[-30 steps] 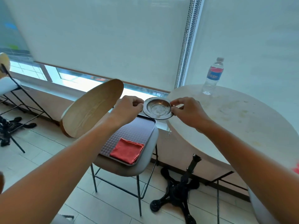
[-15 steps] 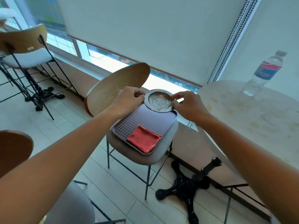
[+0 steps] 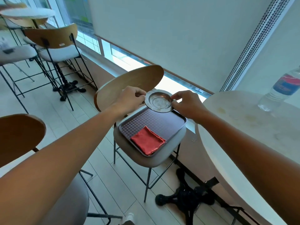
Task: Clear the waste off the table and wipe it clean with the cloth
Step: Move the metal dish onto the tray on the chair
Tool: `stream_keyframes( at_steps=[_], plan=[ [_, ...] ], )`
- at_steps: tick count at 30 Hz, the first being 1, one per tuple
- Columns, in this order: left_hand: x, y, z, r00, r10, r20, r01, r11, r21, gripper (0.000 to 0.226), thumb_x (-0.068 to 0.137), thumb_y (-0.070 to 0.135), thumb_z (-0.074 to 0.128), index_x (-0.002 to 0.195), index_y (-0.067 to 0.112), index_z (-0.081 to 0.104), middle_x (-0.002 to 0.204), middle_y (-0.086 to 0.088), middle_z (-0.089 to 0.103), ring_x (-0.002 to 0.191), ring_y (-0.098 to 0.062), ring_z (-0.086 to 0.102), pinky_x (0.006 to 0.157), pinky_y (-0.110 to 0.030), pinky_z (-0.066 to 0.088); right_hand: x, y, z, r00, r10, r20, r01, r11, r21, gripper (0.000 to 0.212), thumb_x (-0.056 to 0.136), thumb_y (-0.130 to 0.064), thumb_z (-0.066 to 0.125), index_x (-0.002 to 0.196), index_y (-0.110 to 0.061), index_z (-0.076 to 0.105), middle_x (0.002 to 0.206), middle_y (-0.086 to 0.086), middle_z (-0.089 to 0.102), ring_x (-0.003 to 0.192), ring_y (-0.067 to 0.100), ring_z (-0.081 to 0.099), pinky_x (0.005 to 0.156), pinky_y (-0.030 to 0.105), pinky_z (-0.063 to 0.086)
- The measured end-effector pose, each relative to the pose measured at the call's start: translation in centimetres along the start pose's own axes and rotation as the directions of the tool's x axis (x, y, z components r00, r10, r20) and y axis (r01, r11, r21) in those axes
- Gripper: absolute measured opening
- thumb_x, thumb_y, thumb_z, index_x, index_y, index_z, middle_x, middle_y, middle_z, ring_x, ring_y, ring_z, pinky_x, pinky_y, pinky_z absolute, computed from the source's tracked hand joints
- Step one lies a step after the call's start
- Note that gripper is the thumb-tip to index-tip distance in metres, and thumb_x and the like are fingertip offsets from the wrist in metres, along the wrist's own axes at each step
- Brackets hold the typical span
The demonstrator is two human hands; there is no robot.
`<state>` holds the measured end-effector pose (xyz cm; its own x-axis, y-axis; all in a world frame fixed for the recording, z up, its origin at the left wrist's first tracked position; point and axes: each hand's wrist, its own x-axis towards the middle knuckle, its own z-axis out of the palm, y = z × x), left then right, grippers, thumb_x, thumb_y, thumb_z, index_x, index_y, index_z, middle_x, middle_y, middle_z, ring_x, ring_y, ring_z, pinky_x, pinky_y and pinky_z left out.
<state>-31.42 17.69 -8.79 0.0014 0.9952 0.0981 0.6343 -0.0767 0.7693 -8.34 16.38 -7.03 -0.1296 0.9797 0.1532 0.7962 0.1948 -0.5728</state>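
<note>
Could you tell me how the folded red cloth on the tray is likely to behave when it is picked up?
The red cloth will probably droop and unfold, as it lies folded in soft layers. It looks thin, so likely light. On the tray it should not roll.

pale roller blind (image 3: 178,34) pulled most of the way down, bright daylight strip under it at the window (image 3: 123,57), light tiled floor (image 3: 68,114), bar stools (image 3: 55,46) with wooden backs on thin black legs, beaded blind chain (image 3: 253,44)

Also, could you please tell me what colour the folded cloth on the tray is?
The cloth is red, seen best in the head view.
</note>
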Motion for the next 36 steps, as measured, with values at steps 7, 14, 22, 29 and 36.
stream_keyframes(
  at_steps=[7,14,22,29,36],
  plan=[
    [3.0,-2.0,-0.3,1.0,-0.009,0.015,0.008,1.0,0.014,0.021,0.092,0.027,0.066,0.112,0.024,0.074,0.103,0.009,0.073,0.097,-0.008,0.069,0.093,-0.037,0.057,3.1,-0.6,2.2,1.0,0.01,0.025,-0.009,0.999,-0.045,0.024,0.091,-0.014,0.064,0.113,-0.01,0.074,0.113,0.007,0.07,0.097,0.014,0.056,0.077,0.022,0.039],
    [8.8,-5.4,0.0,0.996,0.028,0.089,-0.032,0.998,0.045,0.023,0.096,0.028,0.063,0.117,0.024,0.071,0.107,0.008,0.071,0.098,-0.006,0.066,0.081,-0.02,0.053,8.3,-0.1,5.9,0.992,0.127,0.025,-0.125,0.989,-0.08,0.026,0.091,-0.014,0.067,0.117,-0.012,0.071,0.12,0.007,0.067,0.104,0.016,0.057,0.082,0.024,0.042],
    [15.5,-11.4,3.8,0.982,0.025,0.188,-0.021,1.0,-0.019,0.025,0.094,0.019,0.064,0.117,0.016,0.072,0.112,0.002,0.073,0.101,-0.011,0.066,0.096,-0.028,0.052,13.4,2.1,11.6,0.956,0.293,-0.007,-0.293,0.951,-0.097,0.029,0.091,-0.009,0.066,0.119,-0.011,0.069,0.124,0.011,0.064,0.114,0.024,0.058,0.085,0.025,0.041],
    [18.5,-16.0,8.7,0.964,-0.046,0.261,0.078,0.991,-0.113,0.029,0.094,0.018,0.061,0.121,0.016,0.07,0.111,0.001,0.072,0.102,-0.012,0.066,0.097,-0.039,0.054,15.3,6.9,17.7,0.899,0.435,-0.059,-0.437,0.899,-0.03,0.034,0.095,-0.011,0.057,0.129,-0.011,0.063,0.125,0.014,0.062,0.116,0.027,0.058,0.086,0.025,0.039],
    [20.8,-20.2,14.0,0.936,-0.147,0.321,0.198,0.971,-0.133,0.031,0.096,0.014,0.06,0.126,0.014,0.067,0.113,0.0,0.07,0.105,-0.01,0.064,0.093,-0.025,0.05,16.7,12.4,24.0,0.822,0.556,-0.12,-0.552,0.831,0.068,0.021,0.093,-0.012,0.059,0.11,-0.004,0.069,0.11,0.014,0.07,0.099,0.031,0.066,0.093,0.039,0.048]
  ],
)
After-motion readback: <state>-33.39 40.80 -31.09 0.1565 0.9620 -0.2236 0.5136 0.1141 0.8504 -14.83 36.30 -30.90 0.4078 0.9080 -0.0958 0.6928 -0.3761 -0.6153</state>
